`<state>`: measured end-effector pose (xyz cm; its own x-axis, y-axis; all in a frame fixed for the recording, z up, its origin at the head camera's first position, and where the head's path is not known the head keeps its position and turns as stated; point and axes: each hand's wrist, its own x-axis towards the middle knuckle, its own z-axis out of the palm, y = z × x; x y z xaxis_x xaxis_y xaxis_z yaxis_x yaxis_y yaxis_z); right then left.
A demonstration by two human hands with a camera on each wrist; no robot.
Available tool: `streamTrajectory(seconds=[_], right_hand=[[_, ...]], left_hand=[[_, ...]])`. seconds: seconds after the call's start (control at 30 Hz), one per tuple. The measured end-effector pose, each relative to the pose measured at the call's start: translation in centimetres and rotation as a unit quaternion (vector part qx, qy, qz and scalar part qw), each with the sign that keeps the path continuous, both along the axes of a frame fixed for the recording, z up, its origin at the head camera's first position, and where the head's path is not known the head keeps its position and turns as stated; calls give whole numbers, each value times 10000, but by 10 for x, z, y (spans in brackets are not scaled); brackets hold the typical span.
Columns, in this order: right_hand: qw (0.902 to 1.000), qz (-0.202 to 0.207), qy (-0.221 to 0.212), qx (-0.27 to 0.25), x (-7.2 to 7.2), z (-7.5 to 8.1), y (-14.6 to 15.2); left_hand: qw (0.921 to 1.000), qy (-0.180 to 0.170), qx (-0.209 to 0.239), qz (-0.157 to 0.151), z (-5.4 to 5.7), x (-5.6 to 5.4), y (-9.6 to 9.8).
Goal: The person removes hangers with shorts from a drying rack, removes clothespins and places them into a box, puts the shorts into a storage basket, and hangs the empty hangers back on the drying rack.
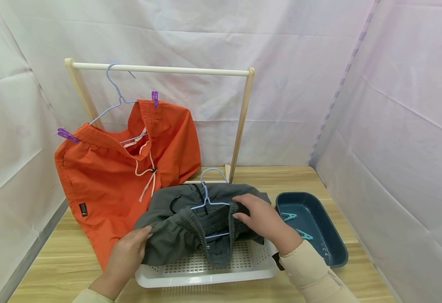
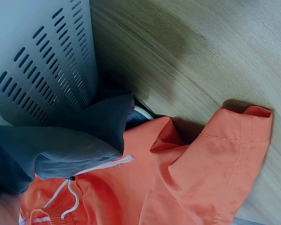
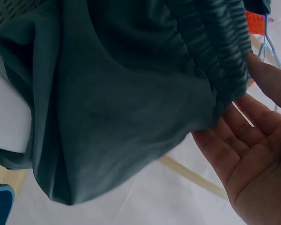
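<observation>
Dark grey shorts point(image 1: 175, 235) with a gathered elastic waistband lie over a white perforated basket point(image 1: 205, 278). A light blue hanger point(image 1: 207, 198) sits inside their waist opening, its hook upright and its lower bar showing. My left hand point(image 1: 128, 250) holds the left side of the shorts, its fingertips partly hidden by cloth. At the right end of the waistband, my right hand point(image 1: 260, 216) grips the fabric. In the right wrist view the thumb lies at the waistband's edge and the fingers point(image 3: 220, 150) reach behind the cloth.
Orange shorts point(image 1: 107, 185) hang on another blue hanger point(image 1: 120, 99) from a rack point(image 1: 160, 69), with purple clothespins point(image 1: 154, 99) at the waist. A dark blue tray point(image 1: 324, 223) holding teal clothespins point(image 1: 304, 234) stands right of the basket. White fabric walls enclose the table point(image 1: 281, 179).
</observation>
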<state>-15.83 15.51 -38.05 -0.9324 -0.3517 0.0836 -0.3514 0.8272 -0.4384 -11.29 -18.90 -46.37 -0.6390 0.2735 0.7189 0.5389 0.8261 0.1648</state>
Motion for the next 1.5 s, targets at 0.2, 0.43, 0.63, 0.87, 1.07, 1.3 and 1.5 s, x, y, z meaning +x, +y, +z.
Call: streamTrajectory(seconds=[0.2, 0.43, 0.63, 0.87, 1.07, 1.3, 1.5], right_hand=[[9996, 197, 33, 177, -3, -3, -4], [9986, 402, 285, 213, -5, -4, -5], [9978, 462, 442, 176, -6, -5, -6], [9977, 378, 554, 109, -5, -8, -7], [9980, 274, 563, 101, -4, -9, -8], [9980, 222, 570, 165, -1, -10, -9], [9980, 178, 598, 128, 1, -10, -9]], left_hand=[[10000, 15, 27, -3, 1, 0, 1], [10000, 14, 26, 5, 1, 0, 1], [10000, -75, 26, -5, 0, 1, -1], [9985, -493, 4, 218, 4, 3, 1], [9933, -1107, 145, 311, 13, 5, 4], [9747, -2191, 151, 418, 29, 6, 10], [9556, -2930, 244, 216, 50, 5, 20]])
